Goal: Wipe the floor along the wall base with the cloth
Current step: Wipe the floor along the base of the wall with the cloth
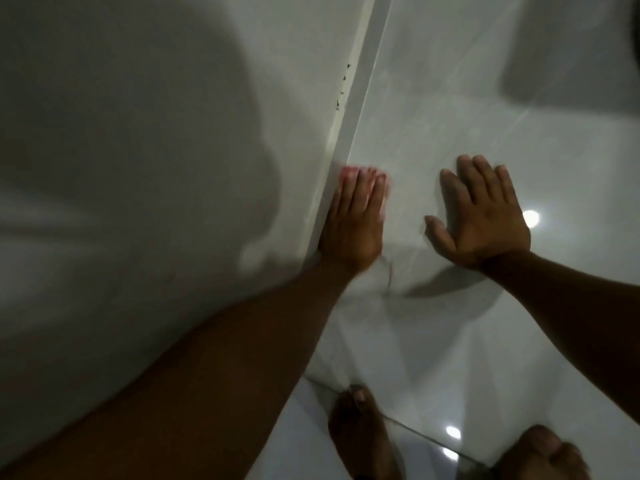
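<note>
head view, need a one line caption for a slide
Left hand presses a pink cloth along the wall base; right hand rests flat on the glossy floor.

At centre frame I see the left hand [353,220] pressing a pink cloth [348,171] flat on the glossy floor [450,116], tight against the skirting [360,98]; the right hand [485,220] lies spread on the floor to its right.

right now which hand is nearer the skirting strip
Left. The left hand presses the pink cloth right beside the skirting strip; the right hand lies flat on the tile, further out.
</note>
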Tool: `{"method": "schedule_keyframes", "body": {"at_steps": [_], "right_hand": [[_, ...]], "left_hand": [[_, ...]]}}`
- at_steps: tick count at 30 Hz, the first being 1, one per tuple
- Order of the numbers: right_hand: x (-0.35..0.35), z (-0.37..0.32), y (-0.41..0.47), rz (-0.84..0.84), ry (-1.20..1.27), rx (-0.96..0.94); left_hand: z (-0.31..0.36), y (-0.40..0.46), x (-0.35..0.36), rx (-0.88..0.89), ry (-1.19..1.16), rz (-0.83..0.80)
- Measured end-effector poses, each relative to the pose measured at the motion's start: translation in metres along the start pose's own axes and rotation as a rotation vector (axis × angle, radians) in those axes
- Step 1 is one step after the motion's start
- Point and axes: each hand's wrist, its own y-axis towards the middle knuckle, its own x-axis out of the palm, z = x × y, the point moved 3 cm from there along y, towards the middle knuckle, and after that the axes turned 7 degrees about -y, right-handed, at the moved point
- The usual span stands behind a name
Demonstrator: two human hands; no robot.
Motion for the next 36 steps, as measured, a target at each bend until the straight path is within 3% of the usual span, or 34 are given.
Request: {"method": "schedule_keyframes", "body": {"at_steps": [5,8,12,14,17,23,26,29,33,36], "right_hand": [[0.004,0.002,0.000,-0.019,-0.024,-0.004],[0.000,0.001,0.002,0.010,-0.003,-0.007],[-0.002,0.003,0.000,0.070,0.006,0.003],[0.000,0.003,0.005,0.072,0.007,0.001],[0.000,0.003,0.006,0.026,0.005,0.013],[0.003,0.003,-0.001,-0.005,-0.028,0.001],[0.004,0.003,0.002,-0.018,-0.036,0.006],[0.004,0.003,0.000,-0.006,-0.026,-0.002],[0.005,0.003,0.000,-0.009,-0.025,-0.001],[0.005,0.003,-0.001,-0.022,-0.035,-0.005]], "left_hand": [[0.001,0.062,-0.002,-0.011,-0.054,-0.003],[0.003,-0.008,-0.005,-0.055,-0.062,0.016],[0.004,-0.126,-0.007,-0.104,-0.039,-0.209],[0.001,-0.129,-0.004,-0.116,-0.023,-0.226],[0.003,-0.050,-0.005,-0.055,0.020,-0.110],[0.006,0.163,-0.009,0.026,-0.002,-0.055],[0.010,0.189,-0.004,0.040,0.036,-0.067],[0.005,0.134,-0.001,0.031,0.038,-0.049],[0.004,-0.012,-0.003,-0.002,0.026,-0.038],[0.004,-0.086,0.000,-0.118,-0.028,-0.144]]}}
